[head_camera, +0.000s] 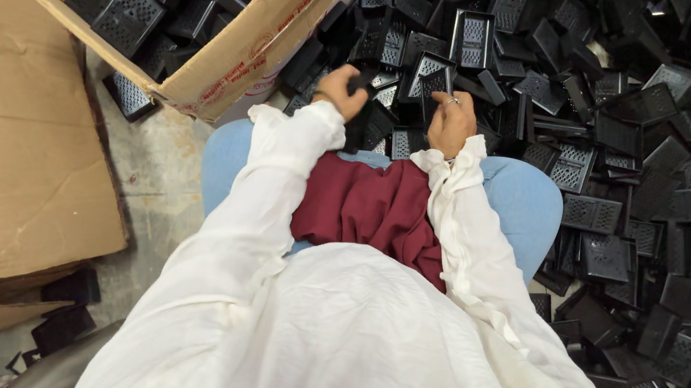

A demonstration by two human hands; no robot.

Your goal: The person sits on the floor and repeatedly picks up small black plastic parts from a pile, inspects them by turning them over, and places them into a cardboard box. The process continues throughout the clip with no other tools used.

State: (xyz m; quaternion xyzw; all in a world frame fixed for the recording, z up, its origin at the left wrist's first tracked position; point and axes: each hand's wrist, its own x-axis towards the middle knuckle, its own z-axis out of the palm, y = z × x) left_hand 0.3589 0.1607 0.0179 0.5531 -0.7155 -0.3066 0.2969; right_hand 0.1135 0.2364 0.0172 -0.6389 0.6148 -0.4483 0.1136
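Note:
I look straight down over my white sleeves and a dark red cloth (pixel 371 207) on my lap. My left hand (pixel 340 90) is closed around a small black plastic part (pixel 361 82) just past the front of a light blue stool seat (pixel 525 201). My right hand (pixel 450 120), with a ring on one finger, grips another black perforated plastic piece (pixel 435 81) from the heap. Both hands sit close together above the pile, about a hand's width apart.
A huge heap of black perforated plastic pieces (pixel 639 154) covers the floor ahead and to the right. A tilted cardboard box (pixel 231 43) holding more of them stands at upper left. Flattened cardboard (pixel 0 154) lies on the left over bare concrete floor (pixel 151 167).

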